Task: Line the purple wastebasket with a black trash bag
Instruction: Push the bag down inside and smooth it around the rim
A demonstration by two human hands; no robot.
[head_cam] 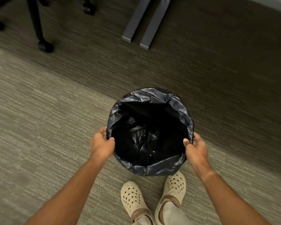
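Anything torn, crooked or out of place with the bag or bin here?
Nothing stands out. The black bag is folded over the rim all the way round, wrinkled but with no tear visible. The left hand and right hand grip opposite sides of the rim. The bin itself is hidden under the bag.

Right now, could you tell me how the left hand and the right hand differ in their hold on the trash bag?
The left hand grips the trash bag on its left side; the right hand on its right side. The left hand looks sharp; the right hand is slightly blurred. Both hook a thumb inside the rim.
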